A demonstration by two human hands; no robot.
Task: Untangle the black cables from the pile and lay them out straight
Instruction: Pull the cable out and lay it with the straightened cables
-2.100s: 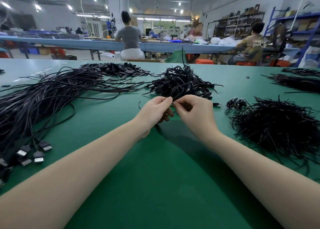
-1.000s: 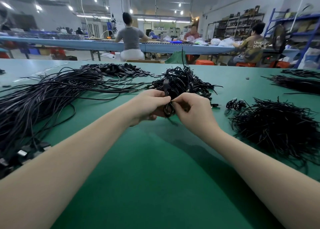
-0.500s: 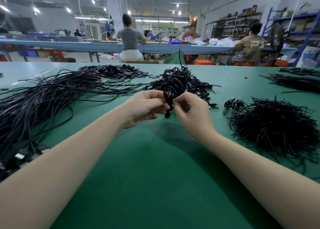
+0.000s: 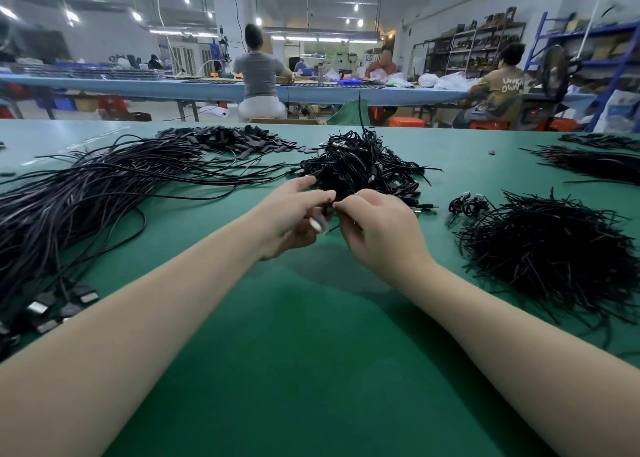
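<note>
Big green table [image 4: 311, 370] w/ long laid-out cables [image 4: 86, 197] on the left, tangled pile [image 4: 360, 169] in the middle. Left hand [image 4: 291, 217] & right hand [image 4: 381, 231] are close together, both pinching one small black cable [image 4: 330, 229] just in front of pile. Step looks like: working it loose. Next prob needs a gentle pull apart, then lay it straight w/ the others

laid-out cables [image 4: 86, 193] cut off left, held cable [image 4: 329, 228] mostly hidden

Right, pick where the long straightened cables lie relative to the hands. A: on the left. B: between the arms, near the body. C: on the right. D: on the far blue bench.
A: the long cables fan across the green table left of both hands, connectors nearest the camera.
</note>
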